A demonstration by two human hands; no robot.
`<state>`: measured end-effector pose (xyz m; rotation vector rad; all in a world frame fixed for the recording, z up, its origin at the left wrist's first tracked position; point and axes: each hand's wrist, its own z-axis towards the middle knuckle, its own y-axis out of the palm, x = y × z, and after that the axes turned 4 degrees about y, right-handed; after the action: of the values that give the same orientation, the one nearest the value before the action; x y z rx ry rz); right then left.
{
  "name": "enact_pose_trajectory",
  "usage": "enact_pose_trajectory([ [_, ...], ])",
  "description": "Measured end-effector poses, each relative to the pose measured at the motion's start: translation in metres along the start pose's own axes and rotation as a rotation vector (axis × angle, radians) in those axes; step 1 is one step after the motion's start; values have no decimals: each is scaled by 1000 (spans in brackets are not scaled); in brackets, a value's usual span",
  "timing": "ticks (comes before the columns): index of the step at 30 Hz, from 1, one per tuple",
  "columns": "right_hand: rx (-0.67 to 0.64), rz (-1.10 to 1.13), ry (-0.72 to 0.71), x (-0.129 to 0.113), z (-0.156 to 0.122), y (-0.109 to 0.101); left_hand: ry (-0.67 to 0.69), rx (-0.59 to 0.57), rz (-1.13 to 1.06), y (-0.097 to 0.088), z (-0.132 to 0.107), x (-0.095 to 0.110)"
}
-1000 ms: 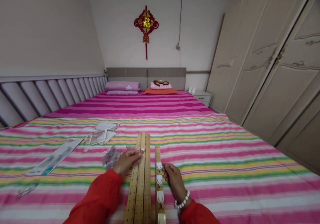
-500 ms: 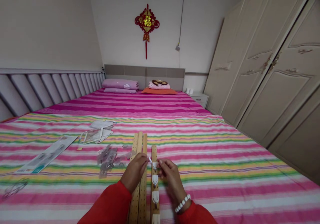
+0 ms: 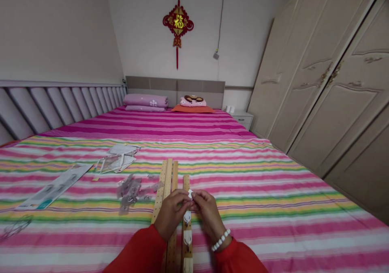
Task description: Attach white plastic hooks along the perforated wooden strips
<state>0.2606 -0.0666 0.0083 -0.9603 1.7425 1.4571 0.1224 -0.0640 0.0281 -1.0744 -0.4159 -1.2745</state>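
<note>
My left hand [image 3: 174,210] and my right hand [image 3: 207,213] meet over a narrow perforated wooden strip [image 3: 186,181]. Both are closed, fingertips pinching a small white hook [image 3: 190,193] between them; most of it is hidden by the fingers. Nearer to me along the same strip sit more white hooks with metal loops, among them one white hook [image 3: 187,237] in plain sight. Left of that strip several perforated wooden strips [image 3: 166,179] lie side by side, partly under my left hand and forearm.
Small clear plastic packets [image 3: 130,192] with metal bits lie left of the strips. Farther left are flat white-edged packages [image 3: 117,162], a long blister card [image 3: 56,187] and a thin wire loop [image 3: 18,226]. All rest on a striped bedspread [image 3: 273,208]. Wardrobes [image 3: 328,86] stand on the right.
My left hand has moved right and my right hand inward and slightly up, so their fingertips now meet on the white hook that the left held. The view has shifted slightly.
</note>
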Motion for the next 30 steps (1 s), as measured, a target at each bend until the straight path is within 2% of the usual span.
enact_pose_trajectory([
  [4, 15, -30, -35, -3, 11, -2, -255, 104, -223, 2, 5, -8],
  [6, 26, -45, -45, -4, 18, -2, -335, 127, -298, 4, 11, -15],
  [14, 83, -109, -48, -4, 44, 4, -449, 138, -437, 18, 33, -47],
  [20, 94, -158, -71, 11, 62, -3, -451, 157, -316, 24, 35, -61],
  [30, 158, -143, -74, 31, 76, -9, -288, 144, 23, 32, 29, -68],
])
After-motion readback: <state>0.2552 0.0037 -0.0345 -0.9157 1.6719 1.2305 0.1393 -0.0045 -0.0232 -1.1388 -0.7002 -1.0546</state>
